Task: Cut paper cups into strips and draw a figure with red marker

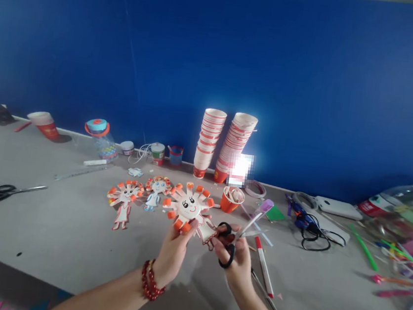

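Observation:
My left hand is closed around the lower edge of a paper-cup doll. The doll has a drawn face, orange curled strips round its head and a white paper dress with red trim. In my right hand is a pair of scissors with black handles; the blades point up and to the right, away from the doll. My right fingertips are close to the doll's feet; whether they touch is unclear. Two similar dolls lie to the left, one in a red-trimmed dress and one in blue.
Two tall stacks of paper cups stand by the blue wall. An orange cup holds paper scraps. Another pair of scissors lies at left. A red marker, a glue gun and a white phone lie to the right.

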The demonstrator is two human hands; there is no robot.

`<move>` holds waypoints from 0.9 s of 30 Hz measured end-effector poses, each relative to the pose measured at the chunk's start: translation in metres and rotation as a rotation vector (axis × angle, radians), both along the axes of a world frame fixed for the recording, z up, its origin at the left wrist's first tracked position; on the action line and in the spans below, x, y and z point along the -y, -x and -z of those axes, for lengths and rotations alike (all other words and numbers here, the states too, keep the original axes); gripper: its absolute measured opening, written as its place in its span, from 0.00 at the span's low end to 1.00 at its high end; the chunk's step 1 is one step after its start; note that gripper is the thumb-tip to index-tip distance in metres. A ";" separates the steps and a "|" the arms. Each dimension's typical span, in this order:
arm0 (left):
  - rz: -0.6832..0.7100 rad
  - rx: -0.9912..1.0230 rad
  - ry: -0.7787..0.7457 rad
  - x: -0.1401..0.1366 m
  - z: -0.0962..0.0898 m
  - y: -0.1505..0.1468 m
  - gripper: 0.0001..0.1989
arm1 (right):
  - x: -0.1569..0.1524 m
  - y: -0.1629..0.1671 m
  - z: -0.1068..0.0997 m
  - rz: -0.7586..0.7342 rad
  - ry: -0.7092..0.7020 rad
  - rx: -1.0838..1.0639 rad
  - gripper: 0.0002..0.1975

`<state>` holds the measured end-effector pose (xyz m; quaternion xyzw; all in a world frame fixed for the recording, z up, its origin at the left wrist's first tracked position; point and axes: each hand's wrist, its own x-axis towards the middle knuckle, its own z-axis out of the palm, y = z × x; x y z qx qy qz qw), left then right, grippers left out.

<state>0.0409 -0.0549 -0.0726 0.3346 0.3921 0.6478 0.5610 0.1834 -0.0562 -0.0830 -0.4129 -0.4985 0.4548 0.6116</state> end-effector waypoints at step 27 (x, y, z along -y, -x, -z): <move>0.225 -0.250 -0.141 -0.031 0.008 0.032 0.17 | -0.021 -0.029 -0.020 -0.374 0.176 1.025 0.11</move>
